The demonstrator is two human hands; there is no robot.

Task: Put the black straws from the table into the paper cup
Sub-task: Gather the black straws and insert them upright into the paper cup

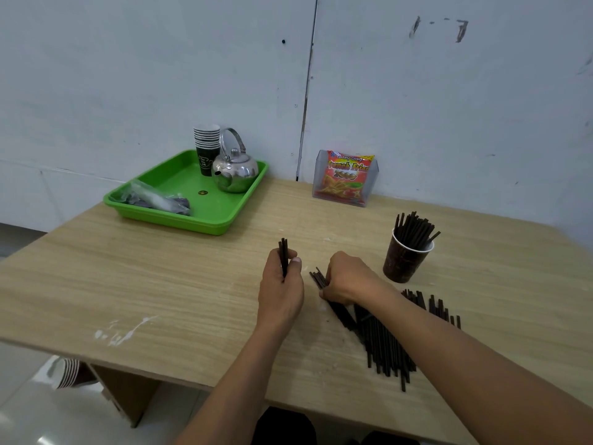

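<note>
While the left hand (282, 284) stands near the middle of the pale wood-grain table (160, 268), its fingers and thumb are curled round a small bunch of black straws (283, 252), pinching them upright so their tips rise above the knuckles. Just beside it, the right hand (348, 277) lies knuckles-up on the far end of the flat pile of black straws (385, 342), fingers bent down over them and thumb tucked against the side, clasping several; their ends poke out from under the hand towards the left hand. How many it holds cannot be told. The rest of the pile fans out along the table under and beside the right forearm.

Near the right hand, on its outer side, stands the dark brown paper cup (405, 263) with a white rim, upright and already packed with straws leaning outward. Against the wall sit a green plastic tray (192, 218) carrying a shiny metal kettle (236, 171) and a stack of paper cups (207, 142), and a red snack packet (348, 176) in a clear holder.
</note>
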